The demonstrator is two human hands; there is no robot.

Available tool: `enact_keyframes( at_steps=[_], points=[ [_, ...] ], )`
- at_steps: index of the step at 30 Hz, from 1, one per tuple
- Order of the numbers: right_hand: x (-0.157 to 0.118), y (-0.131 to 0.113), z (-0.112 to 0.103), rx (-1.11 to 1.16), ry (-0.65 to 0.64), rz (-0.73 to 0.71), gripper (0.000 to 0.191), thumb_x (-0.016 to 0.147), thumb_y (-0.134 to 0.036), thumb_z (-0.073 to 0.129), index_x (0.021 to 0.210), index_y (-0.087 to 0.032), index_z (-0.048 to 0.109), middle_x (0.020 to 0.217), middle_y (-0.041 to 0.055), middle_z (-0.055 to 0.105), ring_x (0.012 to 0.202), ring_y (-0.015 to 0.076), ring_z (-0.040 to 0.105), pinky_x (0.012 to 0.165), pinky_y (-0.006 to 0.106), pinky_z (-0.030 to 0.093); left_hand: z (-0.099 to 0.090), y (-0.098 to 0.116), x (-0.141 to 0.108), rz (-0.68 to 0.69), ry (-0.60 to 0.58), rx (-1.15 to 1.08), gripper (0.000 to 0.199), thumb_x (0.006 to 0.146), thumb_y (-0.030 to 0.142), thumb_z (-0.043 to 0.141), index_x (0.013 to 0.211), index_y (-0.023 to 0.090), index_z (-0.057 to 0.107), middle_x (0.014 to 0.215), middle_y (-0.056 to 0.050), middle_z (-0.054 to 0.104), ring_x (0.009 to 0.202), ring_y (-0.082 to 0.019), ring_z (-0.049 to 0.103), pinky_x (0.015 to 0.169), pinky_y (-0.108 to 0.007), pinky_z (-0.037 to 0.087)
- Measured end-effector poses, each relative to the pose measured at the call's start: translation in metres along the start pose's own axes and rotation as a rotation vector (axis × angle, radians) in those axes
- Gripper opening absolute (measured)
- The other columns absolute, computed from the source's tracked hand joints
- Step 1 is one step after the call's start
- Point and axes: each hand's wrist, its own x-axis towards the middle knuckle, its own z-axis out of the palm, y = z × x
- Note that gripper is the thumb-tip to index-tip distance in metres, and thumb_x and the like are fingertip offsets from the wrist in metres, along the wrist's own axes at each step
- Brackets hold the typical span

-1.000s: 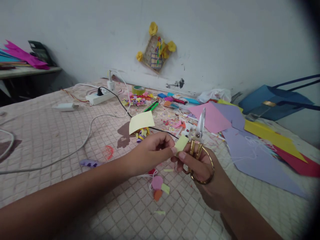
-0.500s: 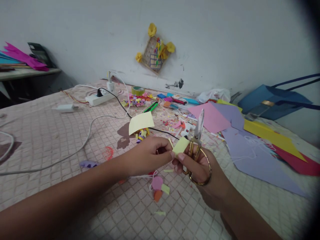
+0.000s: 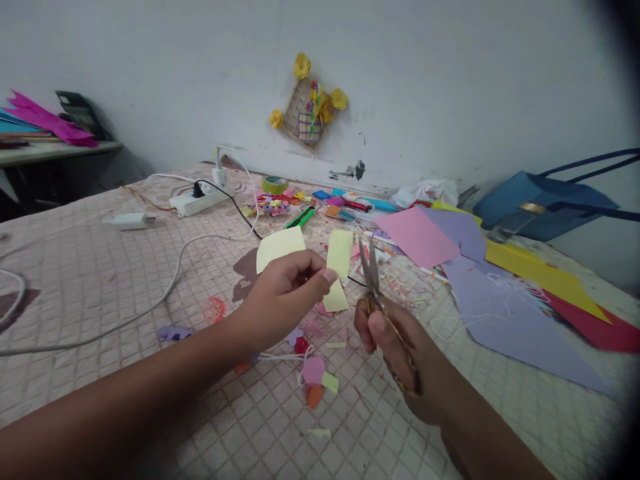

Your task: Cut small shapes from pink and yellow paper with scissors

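Observation:
Between thumb and fingers, my left hand pinches a pale yellow paper strip that stands upright. Another pale yellow piece shows just below it; whether the two are joined I cannot tell. My right hand grips gold-handled scissors, their blades pointing up and slightly parted, just right of the strip and apart from it. Behind my left hand lies a larger pale yellow sheet. Under the hands are a pink paper circle, an orange scrap and white string.
A white power strip with cables lies at the left back. A green cutter and a tape roll sit near the wall. Purple paper, a pink sheet and a blue bag are on the right.
My hands have moved apart. The yellow strip, earlier held flat between both hands, now stands upright in my left hand alone. The scissors have come down and turned, their blades now visibly parted.

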Motion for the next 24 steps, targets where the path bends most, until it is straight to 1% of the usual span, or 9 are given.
enact_keyframes(
  at_steps=[3,6,9,14,17,20,24],
  points=[
    [-0.001,0.0014,-0.0007,-0.161,-0.106,-0.018,0.042,0.086,-0.058,0.034,0.071,-0.02,0.044,0.066,-0.0002,0.046,0.06,0.0138,0.042,0.056,0.026,0.037,-0.0012,0.0002,-0.0004,0.036,0.057,-0.029,0.021,0.082,0.03,0.05,0.068,0.016,0.049,0.062,0.004,0.048,0.057,-0.007,0.044,0.053,-0.02,0.035],
    [0.0004,0.0049,0.0006,-0.235,-0.162,-0.036,0.042,0.086,-0.058,0.032,0.071,-0.02,0.042,0.066,-0.0004,0.045,0.059,0.0131,0.04,0.054,0.025,0.036,-0.0017,-0.0001,-0.0006,0.044,0.073,-0.04,0.021,0.082,0.031,0.05,0.068,0.016,0.05,0.061,0.004,0.048,0.056,-0.007,0.044,0.052,-0.02,0.035],
    [0.001,0.0059,0.0011,-0.246,-0.167,-0.056,0.041,0.087,-0.057,0.03,0.073,-0.02,0.041,0.068,-0.0002,0.045,0.06,0.0132,0.04,0.055,0.025,0.036,-0.0012,0.0001,-0.001,0.044,0.068,-0.02,0.021,0.082,0.03,0.05,0.067,0.016,0.049,0.061,0.004,0.048,0.056,-0.007,0.044,0.052,-0.02,0.035],
    [0.0007,0.0075,-0.0001,-0.258,-0.19,-0.075,0.038,0.09,-0.053,0.03,0.074,-0.02,0.04,0.068,-0.0007,0.044,0.06,0.0131,0.04,0.055,0.026,0.035,0.0008,0.0015,-0.0027,0.027,0.026,0.047,0.02,0.081,0.028,0.048,0.065,0.015,0.048,0.06,0.003,0.047,0.055,-0.008,0.044,0.051,-0.021,0.035],
    [0.0013,0.0095,0.0001,-0.29,-0.207,-0.086,0.037,0.09,-0.051,0.03,0.073,-0.02,0.039,0.067,-0.0011,0.044,0.06,0.0131,0.039,0.054,0.026,0.033,0.0004,0.0027,-0.0027,0.073,0.007,0.136,0.021,0.08,0.025,0.047,0.062,0.015,0.048,0.057,0.004,0.044,0.054,-0.007,0.04,0.049,-0.02,0.033],
    [0.002,0.0091,-0.0002,-0.326,-0.212,-0.093,0.035,0.09,-0.05,0.032,0.072,-0.02,0.038,0.066,-0.0011,0.044,0.059,0.0131,0.039,0.053,0.026,0.032,-0.0023,0.0044,-0.0012,0.117,-0.021,0.216,0.021,0.079,0.023,0.048,0.06,0.014,0.048,0.055,0.005,0.042,0.051,-0.006,0.037,0.047,-0.019,0.03],
    [0.0034,0.0057,-0.0033,-0.375,-0.202,-0.094,0.033,0.088,-0.048,0.04,0.07,-0.02,0.039,0.066,0.0001,0.048,0.059,0.0139,0.042,0.053,0.026,0.031,-0.0073,0.0074,0.0007,0.096,-0.069,0.238,0.02,0.077,0.023,0.05,0.06,0.014,0.05,0.054,0.005,0.042,0.051,-0.006,0.036,0.047,-0.019,0.03]
  ],
)
